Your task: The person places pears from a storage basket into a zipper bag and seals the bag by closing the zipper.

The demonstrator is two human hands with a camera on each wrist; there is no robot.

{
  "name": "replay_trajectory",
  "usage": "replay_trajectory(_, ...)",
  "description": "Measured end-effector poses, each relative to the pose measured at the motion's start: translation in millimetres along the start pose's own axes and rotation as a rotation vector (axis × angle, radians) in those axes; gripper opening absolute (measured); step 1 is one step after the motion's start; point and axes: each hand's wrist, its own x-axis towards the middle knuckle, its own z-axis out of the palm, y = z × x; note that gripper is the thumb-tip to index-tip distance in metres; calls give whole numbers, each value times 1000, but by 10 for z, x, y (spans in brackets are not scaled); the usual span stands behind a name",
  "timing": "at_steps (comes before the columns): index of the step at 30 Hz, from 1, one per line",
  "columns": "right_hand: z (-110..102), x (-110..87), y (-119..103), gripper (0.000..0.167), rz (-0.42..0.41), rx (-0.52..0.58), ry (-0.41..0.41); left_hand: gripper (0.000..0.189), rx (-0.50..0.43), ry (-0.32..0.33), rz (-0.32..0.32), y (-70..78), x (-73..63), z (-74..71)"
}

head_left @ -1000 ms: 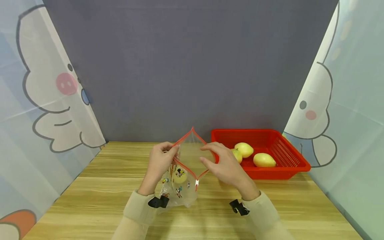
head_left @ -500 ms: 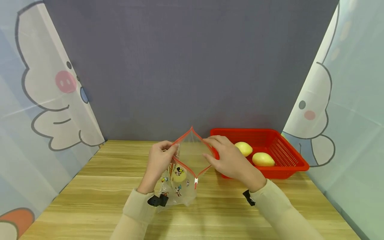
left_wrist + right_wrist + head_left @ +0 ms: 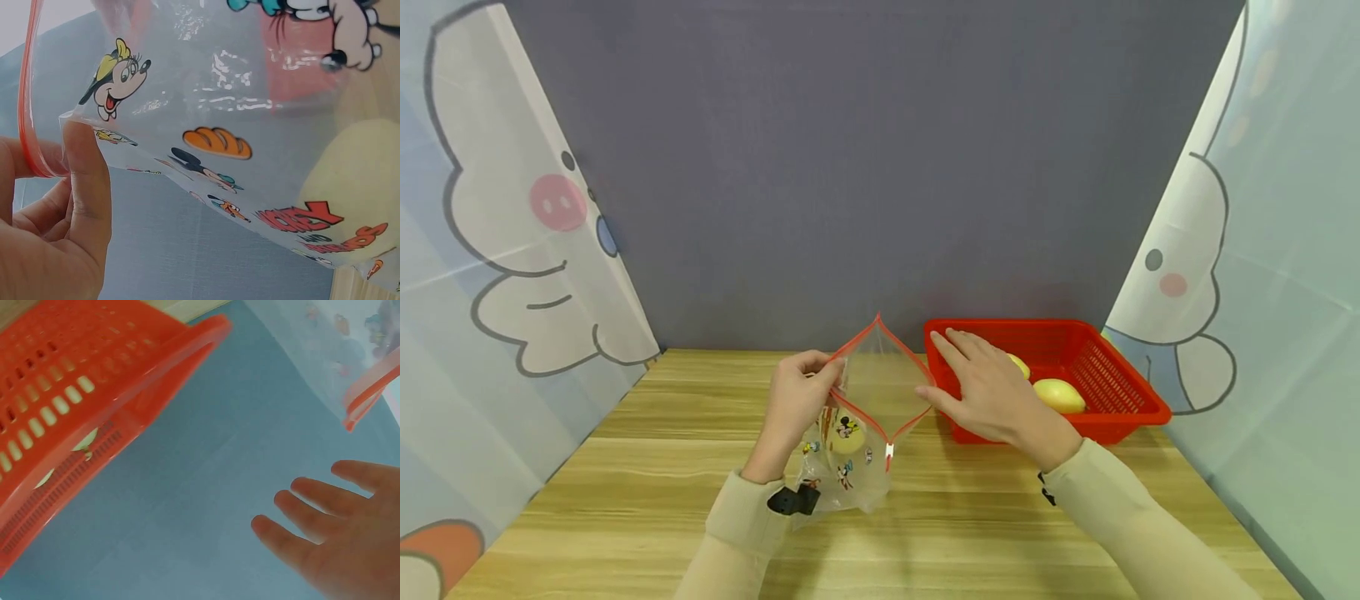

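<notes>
A clear zip bag (image 3: 855, 454) with cartoon prints and a red zip edge stands with its mouth spread in a diamond. My left hand (image 3: 800, 406) pinches the left side of that mouth between thumb and fingers. Through the plastic in the left wrist view shows a round pale-yellow fruit (image 3: 356, 194) low in the bag. My right hand (image 3: 992, 392) is at the bag's right edge with fingers straight and spread, holding nothing. It overlaps the red basket (image 3: 1120, 429) in the head view. Yellow fruits (image 3: 1058, 396) lie inside the basket, partly hidden by that hand.
The basket stands at the right rear of the wooden table (image 3: 647, 483), in front of a dark grey backdrop (image 3: 820, 167). Curtains with cartoon animals (image 3: 557, 204) hang on both sides.
My right hand has moved from the bag's mouth rightward toward the basket, its fingers straightening and covering more of the fruits. The left hand keeps its pinch on the bag.
</notes>
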Motion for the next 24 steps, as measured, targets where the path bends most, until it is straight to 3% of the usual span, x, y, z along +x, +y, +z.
replay_trajectory(12, 4, -10, 280, 97, 188, -43, -159, 20, -2, 1, -14, -3, 6, -14)
replay_trajectory(24, 54, -22, 500, 101, 278, -38, -249, 20, -1, 1, -9, -4, -1, -31)
